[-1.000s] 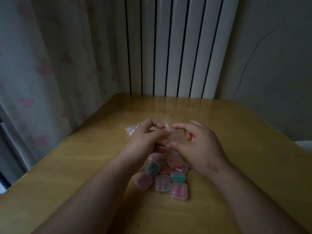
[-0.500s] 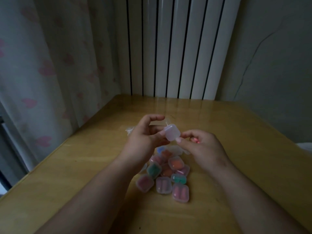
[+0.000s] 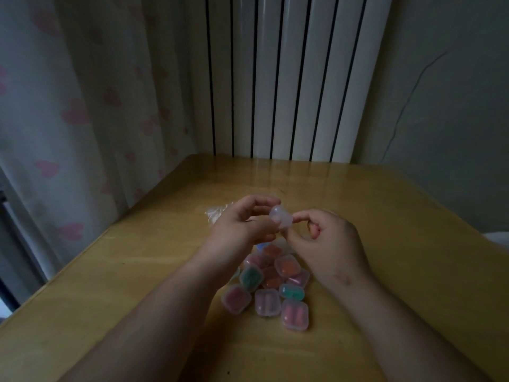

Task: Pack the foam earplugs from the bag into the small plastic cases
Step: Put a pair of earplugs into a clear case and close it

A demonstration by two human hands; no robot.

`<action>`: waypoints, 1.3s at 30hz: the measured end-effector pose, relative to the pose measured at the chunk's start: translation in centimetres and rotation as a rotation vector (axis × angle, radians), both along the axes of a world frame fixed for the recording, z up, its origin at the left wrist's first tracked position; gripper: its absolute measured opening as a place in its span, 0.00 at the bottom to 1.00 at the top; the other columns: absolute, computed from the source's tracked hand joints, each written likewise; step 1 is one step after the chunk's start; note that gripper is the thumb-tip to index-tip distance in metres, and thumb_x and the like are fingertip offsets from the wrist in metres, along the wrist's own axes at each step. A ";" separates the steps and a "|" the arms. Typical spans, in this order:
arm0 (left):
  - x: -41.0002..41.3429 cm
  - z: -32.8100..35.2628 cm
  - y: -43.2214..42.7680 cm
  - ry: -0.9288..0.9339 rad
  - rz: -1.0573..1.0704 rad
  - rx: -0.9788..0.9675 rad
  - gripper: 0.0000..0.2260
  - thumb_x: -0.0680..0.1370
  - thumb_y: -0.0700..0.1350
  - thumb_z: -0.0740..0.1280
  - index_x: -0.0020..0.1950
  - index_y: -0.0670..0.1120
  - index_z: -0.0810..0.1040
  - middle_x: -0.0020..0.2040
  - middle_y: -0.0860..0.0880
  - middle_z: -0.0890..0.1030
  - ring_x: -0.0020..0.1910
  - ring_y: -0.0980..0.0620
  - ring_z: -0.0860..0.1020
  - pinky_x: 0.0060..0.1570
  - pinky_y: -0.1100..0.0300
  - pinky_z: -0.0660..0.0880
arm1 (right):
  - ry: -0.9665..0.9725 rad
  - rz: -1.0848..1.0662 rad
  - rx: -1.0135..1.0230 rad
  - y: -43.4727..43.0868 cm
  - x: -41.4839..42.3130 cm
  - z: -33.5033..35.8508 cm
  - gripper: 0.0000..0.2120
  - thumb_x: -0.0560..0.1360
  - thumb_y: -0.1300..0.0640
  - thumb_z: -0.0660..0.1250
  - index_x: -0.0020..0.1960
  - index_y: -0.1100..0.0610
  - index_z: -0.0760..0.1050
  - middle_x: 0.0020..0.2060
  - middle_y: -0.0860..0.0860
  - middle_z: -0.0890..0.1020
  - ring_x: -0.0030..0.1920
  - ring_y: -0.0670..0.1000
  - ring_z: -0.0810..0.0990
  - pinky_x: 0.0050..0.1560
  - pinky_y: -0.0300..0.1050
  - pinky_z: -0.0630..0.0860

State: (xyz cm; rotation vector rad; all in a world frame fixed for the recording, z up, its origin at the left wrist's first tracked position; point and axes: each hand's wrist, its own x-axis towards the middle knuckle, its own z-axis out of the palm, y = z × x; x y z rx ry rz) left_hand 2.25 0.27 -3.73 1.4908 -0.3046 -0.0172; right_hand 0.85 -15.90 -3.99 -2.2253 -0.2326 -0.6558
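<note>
1. Table (image 3: pixel 385 216): wooden; no writing readable anywhere.
2. Pile of cases (image 3: pixel 271 285), filled pink, orange and green, lies on the table just below my hands.
3. Bag (image 3: pixel 217 213) crumpled behind left hand (image 3: pixel 242 227).
4. Both hands pinch one clear case (image 3: pixel 281 218) above the pile; right hand (image 3: pixel 327 244) also curls around something pink.
5. Risk: lid snaps suddenly, case slips into pile.

A pile of filled cases (image 3: pixel 271 288) lies on the tabletop (image 3: pixel 385 244) before me, between my forearms; the bag (image 3: pixel 216 215) lies behind my left hand (image 3: pixel 242 230).
</note>
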 end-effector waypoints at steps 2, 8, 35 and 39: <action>0.0 -0.1 0.0 -0.009 0.029 0.024 0.15 0.69 0.44 0.77 0.54 0.48 0.80 0.55 0.47 0.82 0.52 0.47 0.83 0.52 0.53 0.80 | -0.071 0.009 -0.044 0.1 0.0 0.0 0.05 0.70 0.51 0.74 0.44 0.44 0.79 0.30 0.42 0.67 0.32 0.43 0.67 0.31 0.38 0.62; 0.3 -0.3 0.0 0.040 0.032 -0.134 0.13 0.75 0.32 0.68 0.56 0.46 0.79 0.54 0.43 0.83 0.54 0.46 0.83 0.52 0.57 0.79 | 0.076 0.102 0.209 -0.2 0.2 0.1 0.17 0.71 0.66 0.67 0.44 0.43 0.78 0.27 0.41 0.70 0.29 0.42 0.68 0.31 0.35 0.66; -0.1 0.0 0.4 -0.328 0.178 0.524 0.16 0.71 0.41 0.76 0.54 0.56 0.79 0.45 0.53 0.80 0.44 0.53 0.79 0.45 0.51 0.81 | 0.282 0.145 0.403 0.2 0.3 0.2 0.05 0.76 0.55 0.69 0.45 0.47 0.83 0.39 0.42 0.85 0.43 0.39 0.81 0.42 0.34 0.73; -0.2 0.1 0.0 -0.228 0.207 0.345 0.14 0.70 0.38 0.77 0.48 0.48 0.75 0.45 0.48 0.83 0.45 0.51 0.83 0.45 0.50 0.83 | 0.373 0.168 0.505 0.0 0.1 0.6 0.07 0.77 0.55 0.67 0.45 0.54 0.83 0.22 0.37 0.77 0.27 0.35 0.74 0.33 0.33 0.66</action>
